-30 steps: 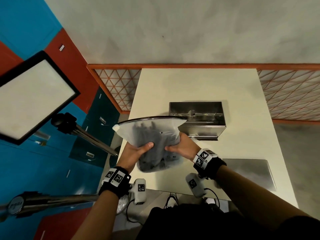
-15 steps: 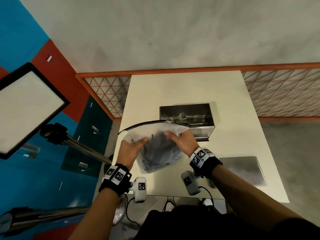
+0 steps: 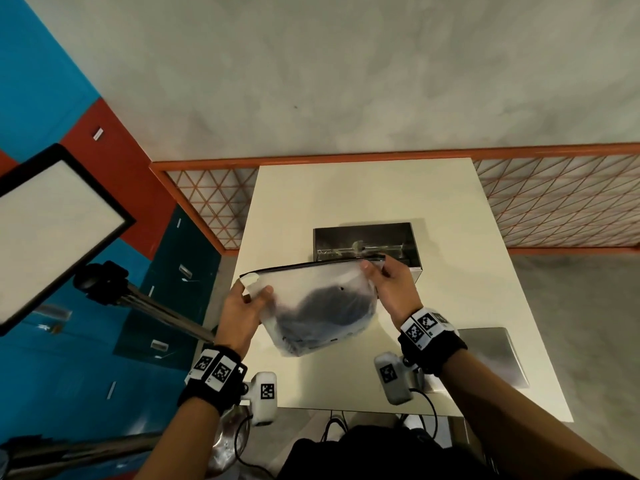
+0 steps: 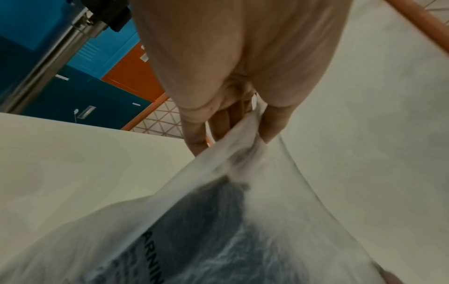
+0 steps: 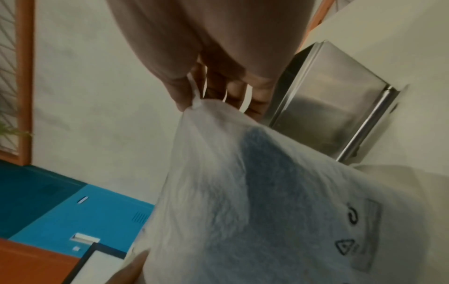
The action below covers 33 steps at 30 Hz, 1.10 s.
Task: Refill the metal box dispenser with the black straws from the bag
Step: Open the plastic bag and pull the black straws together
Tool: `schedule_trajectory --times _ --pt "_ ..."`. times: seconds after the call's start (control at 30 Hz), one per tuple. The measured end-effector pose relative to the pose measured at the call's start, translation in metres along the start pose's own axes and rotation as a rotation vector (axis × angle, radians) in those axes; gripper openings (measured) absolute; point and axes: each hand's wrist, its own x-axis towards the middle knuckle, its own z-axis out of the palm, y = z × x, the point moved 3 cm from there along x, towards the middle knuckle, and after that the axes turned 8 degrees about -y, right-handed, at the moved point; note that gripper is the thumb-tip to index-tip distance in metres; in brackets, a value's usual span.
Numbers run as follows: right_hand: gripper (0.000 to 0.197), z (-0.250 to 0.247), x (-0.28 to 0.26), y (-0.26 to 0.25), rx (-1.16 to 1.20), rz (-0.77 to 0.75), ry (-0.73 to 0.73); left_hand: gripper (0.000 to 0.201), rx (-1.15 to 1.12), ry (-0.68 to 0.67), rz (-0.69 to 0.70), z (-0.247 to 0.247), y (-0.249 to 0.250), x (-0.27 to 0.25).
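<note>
Left hand (image 3: 242, 311) pinches the left top corner of the bag (image 3: 311, 289), thumb on the near face and fingers (image 4: 218, 124) behind (left wrist view confirms the film is gathered between them). Right hand (image 3: 391, 289) pinches the right top corner the same way, thumb in front, fingers (image 5: 233, 92) behind. Hands well apart, top edge stretched taut between them; its dark zip strip (image 3: 311, 264) runs along that edge. Cannot tell whether the strip is sealed.

Bag is frosted, translucent, held up above the table (image 3: 346, 202). Straws (image 3: 329, 306) show as a dark blurred mass slumped in the lower half; single straws not resolvable. Printed symbols on the film, lettering only partly legible.

Dispenser (image 3: 363, 237) sits on the table just behind the bag, top open, a rod across the interior; bag's right corner overlaps its front edge in the head view. Flat metal lid (image 3: 491, 355) lies on the table, near right.

Left of the table: light panel (image 3: 52, 230) on a tripod (image 3: 145, 303), coloured lockers (image 3: 166, 306) behind.
</note>
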Motion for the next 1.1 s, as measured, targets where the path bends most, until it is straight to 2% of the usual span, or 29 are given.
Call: schedule_trajectory --times 0.1,0.17,0.27,0.37,0.47,0.57,0.63,0.73,0.93,1.1 --pt "0.019 -0.010 0.001 -0.004 0.011 0.003 0.023 0.012 0.058 0.035 0.011 -0.009 0.000 0.006" --pt "0.014 -0.014 0.003 -0.008 0.020 -0.010 0.003 0.009 0.173 0.068 0.038 -0.013 0.008 0.009" --pt "0.016 -0.013 0.005 -0.013 0.012 -0.048 -0.077 0.029 0.448 0.154 0.150 -0.010 0.038 0.007" --pt "0.018 -0.014 0.005 -0.013 -0.051 -0.050 -0.119 0.048 0.667 0.208 0.400 0.010 0.079 0.000" --pt "0.018 -0.015 0.005 -0.013 -0.129 -0.064 -0.160 0.042 0.892 0.077 0.545 0.046 0.095 0.001" --pt "0.014 -0.014 0.003 -0.014 -0.086 -0.068 -0.223 0.035 0.894 -0.152 0.589 0.094 0.098 -0.003" --pt "0.016 -0.013 0.001 -0.017 -0.019 -0.075 -0.251 0.028 0.951 -0.235 0.635 0.122 0.093 -0.005" --pt "0.023 -0.012 -0.003 -0.021 0.069 -0.096 -0.255 0.020 0.962 -0.297 0.696 0.144 0.083 -0.002" --pt "0.023 -0.015 -0.006 -0.024 0.183 -0.093 -0.197 0.014 0.926 -0.326 0.743 0.154 0.075 0.001" --pt "0.022 -0.011 -0.009 -0.025 0.143 -0.125 -0.161 0.012 0.934 -0.331 0.760 0.155 0.071 -0.001"
